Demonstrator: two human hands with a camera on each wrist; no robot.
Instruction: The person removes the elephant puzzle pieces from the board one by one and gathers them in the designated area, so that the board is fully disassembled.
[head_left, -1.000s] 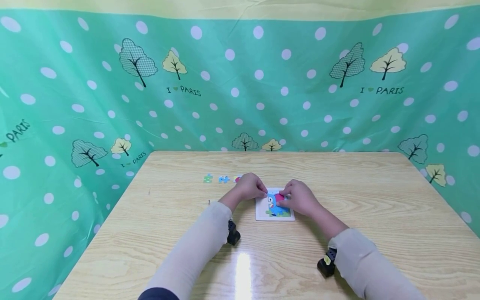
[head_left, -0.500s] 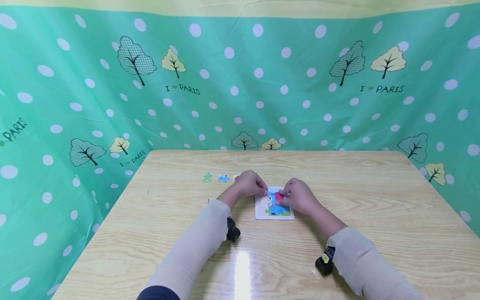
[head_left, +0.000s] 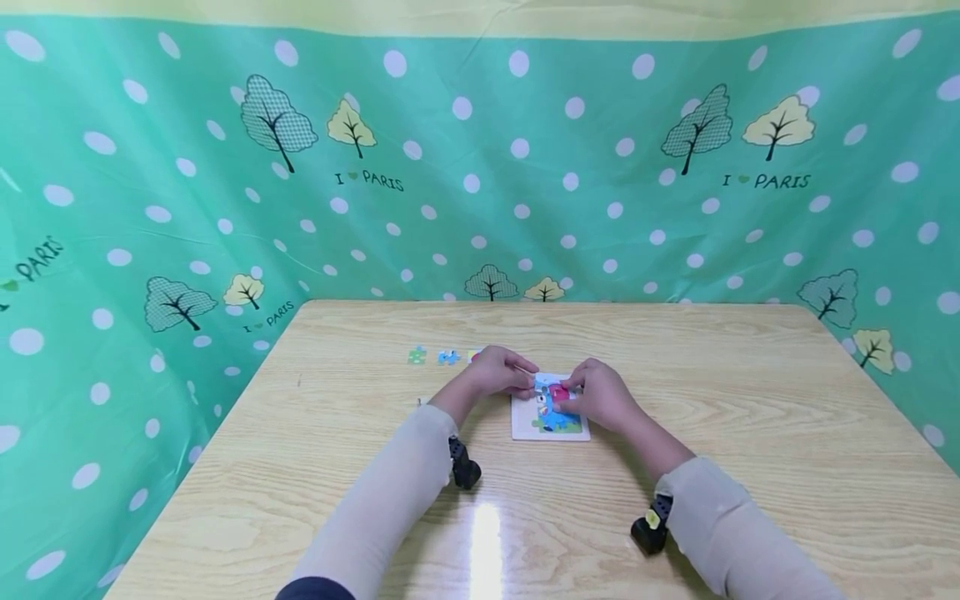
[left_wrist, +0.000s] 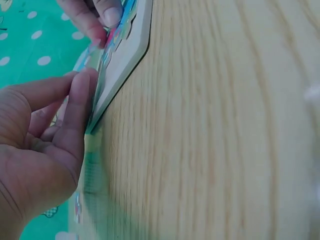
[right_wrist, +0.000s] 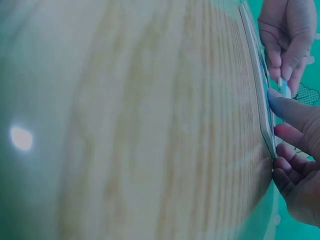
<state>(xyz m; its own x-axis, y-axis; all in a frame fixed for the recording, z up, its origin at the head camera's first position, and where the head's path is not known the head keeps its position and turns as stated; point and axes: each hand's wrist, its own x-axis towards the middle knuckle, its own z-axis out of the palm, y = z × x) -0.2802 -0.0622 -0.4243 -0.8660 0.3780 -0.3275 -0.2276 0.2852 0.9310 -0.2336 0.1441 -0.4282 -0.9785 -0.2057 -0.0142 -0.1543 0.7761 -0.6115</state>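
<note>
Head view: a puzzle board (head_left: 523, 425) lies on a table (head_left: 570, 508), the loosely curved right hand (head_left: 602, 398) touching its right side; left wrist: the left hand (left_wrist: 47, 160) pinches at its edge; right wrist: that pinch holds a bluish piece (right_wrist: 285, 89).

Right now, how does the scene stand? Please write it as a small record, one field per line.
left hand: pinches a light-blue puzzle piece above the board
right hand: thumb and fingers touch the puzzle
board: white, on the table; near-left part bare
loose pieces: green piece, blue piece, third piece partly hidden
table: wood-grain
backdrop: green, dotted, trees
</note>
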